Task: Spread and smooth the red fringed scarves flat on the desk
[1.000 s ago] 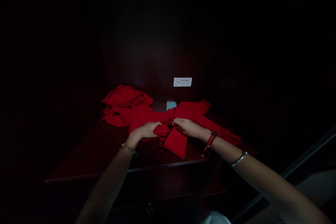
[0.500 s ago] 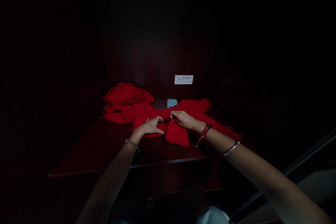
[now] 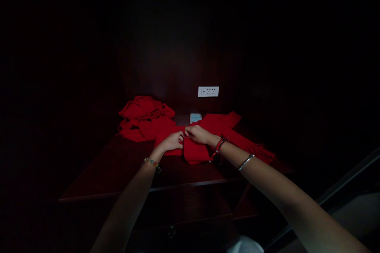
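A red scarf [image 3: 196, 153] with a fringed end lies partly folded on a dark wooden desk [image 3: 113, 174]. My right hand [image 3: 199, 134] is closed on the upper edge of the folded part. My left hand [image 3: 173, 141] is just left of it, fingers curled in on the scarf at the fold; the fingertips of both hands nearly meet. The fringe [image 3: 261, 150] spreads out to the right, beyond my right wrist. Beneath the hands, the inner layers of the fold are hidden.
A heap of crumpled red fabric [image 3: 142, 112] sits at the back left of the desk. Behind the scarf lies a phone-like object with a lit pale screen [image 3: 195, 118]. A white power socket [image 3: 208, 91] is on the back wall. The desk's front edge [image 3: 190, 184] faces me.
My right hand has moved left with the folded part of the scarf, towards my left hand. My left hand's thumb and fingers, spread before, have drawn together.
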{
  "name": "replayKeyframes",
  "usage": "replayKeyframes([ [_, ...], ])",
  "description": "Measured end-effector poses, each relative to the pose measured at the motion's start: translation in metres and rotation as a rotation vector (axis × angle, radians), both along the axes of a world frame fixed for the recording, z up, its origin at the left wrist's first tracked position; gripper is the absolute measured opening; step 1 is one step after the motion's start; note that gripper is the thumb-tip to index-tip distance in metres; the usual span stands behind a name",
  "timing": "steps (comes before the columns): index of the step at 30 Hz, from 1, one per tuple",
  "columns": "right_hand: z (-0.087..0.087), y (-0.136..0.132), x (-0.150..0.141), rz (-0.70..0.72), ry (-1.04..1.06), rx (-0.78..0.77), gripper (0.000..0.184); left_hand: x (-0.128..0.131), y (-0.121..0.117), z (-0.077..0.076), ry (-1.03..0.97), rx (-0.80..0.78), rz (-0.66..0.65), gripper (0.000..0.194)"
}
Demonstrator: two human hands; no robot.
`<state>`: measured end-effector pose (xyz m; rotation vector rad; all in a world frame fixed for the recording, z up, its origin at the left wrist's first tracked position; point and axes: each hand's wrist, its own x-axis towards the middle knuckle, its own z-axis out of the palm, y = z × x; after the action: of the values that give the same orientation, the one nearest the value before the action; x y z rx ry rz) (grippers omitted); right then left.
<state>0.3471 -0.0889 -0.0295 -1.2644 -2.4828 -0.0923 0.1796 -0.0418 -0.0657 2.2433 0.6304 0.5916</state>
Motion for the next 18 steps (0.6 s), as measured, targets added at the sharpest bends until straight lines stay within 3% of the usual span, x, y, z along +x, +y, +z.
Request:
replayKeyframes([
  [3, -0.003, -0.001, -0.003, -0.013, -0.032, -0.008, 0.013, -0.022, 0.002, 0.014, -0.064, 0.080, -0.005, 0.039],
  [6, -0.002, -0.009, -0.003, -0.038, 0.050, 0.002, 0.009, -0.040, 0.001, 0.026, -0.060, 0.148, 0.089, 0.021],
  [9, -0.002, -0.026, 0.005, -0.071, 0.265, -0.018, 0.005, -0.039, -0.004, 0.024, 0.140, 0.023, -0.018, 0.018],
  [12, -0.012, -0.049, 0.025, -0.249, 0.562, 0.080, 0.012, -0.028, -0.011, 0.017, 0.246, -0.015, -0.117, 0.017],
  [15, -0.031, -0.070, 0.045, -0.449, 0.640, 0.055, 0.017, -0.012, -0.018, 0.013, 0.122, -0.058, -0.042, 0.027],
  [18, -0.044, -0.076, 0.049, -0.471, 0.507, -0.092, 0.022, 0.007, -0.023, 0.008, -0.042, -0.095, 0.165, 0.036],
])
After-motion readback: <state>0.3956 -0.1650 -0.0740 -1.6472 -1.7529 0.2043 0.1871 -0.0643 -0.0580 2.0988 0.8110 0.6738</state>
